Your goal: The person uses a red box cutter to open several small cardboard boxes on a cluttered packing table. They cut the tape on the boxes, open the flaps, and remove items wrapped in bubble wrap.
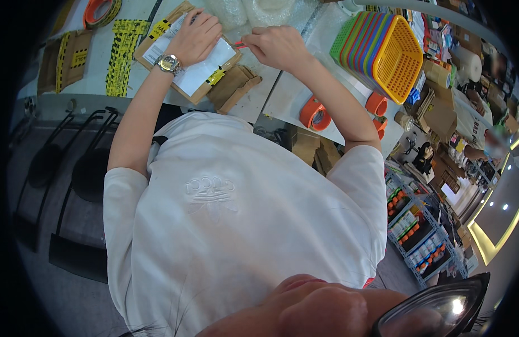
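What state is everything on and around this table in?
Cardboard package: taped, white sheet on top
Left hand: palm down on it
Right hand: closed on a thin red item, mostly hidden
Cardboard scrap: creased
Plastic baskets: nested
Orange tape rolls: resting on the table
Wristwatch: fastened

Beyond the right hand (277, 48) we see only a short red length of a slim object (240, 45); the fingers hide the rest, so we cannot tell its kind. The left hand (199, 37) covers part of the white sheet (209, 64) on the cardboard parcel (201, 94), and its print is too small for us to read. The top edge cuts off the orange tape roll (98, 12) and the bubble wrap (270, 10). At right, we find the co-worker (475, 121) blurred and the rack's bottles (429, 250) too small to identify.
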{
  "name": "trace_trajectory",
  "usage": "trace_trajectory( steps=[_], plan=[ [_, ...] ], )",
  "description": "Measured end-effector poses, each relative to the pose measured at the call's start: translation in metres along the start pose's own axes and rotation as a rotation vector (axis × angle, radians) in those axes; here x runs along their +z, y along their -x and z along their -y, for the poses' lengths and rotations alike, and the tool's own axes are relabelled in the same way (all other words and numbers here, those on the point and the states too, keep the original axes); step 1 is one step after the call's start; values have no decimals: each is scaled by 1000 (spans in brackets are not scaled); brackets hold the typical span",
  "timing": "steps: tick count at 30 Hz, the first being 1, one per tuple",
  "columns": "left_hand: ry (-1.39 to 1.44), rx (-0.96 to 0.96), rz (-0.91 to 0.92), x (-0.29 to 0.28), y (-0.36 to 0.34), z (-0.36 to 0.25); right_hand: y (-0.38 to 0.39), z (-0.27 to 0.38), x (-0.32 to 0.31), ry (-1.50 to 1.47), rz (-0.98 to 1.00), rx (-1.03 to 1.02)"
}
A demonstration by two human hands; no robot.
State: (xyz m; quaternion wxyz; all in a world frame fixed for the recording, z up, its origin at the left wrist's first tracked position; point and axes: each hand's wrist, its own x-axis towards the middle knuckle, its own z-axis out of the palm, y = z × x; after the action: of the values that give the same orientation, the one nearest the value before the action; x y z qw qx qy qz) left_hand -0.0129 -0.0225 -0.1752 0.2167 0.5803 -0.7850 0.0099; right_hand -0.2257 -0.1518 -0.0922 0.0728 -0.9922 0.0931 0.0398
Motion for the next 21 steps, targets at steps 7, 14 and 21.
trace_trajectory(
  steps=[7, 14, 21],
  plan=[
    [22, 13, -9, 0, 1, 1, 9, -4, -5, -94, 36, 1],
    [105, 12, -74, 0, -1, 1, 10, -10, -13, -68, 58, 46],
    [100, 13, -94, 0, -1, 0, 17, -11, -13, -48, -37, 10]
  ],
)
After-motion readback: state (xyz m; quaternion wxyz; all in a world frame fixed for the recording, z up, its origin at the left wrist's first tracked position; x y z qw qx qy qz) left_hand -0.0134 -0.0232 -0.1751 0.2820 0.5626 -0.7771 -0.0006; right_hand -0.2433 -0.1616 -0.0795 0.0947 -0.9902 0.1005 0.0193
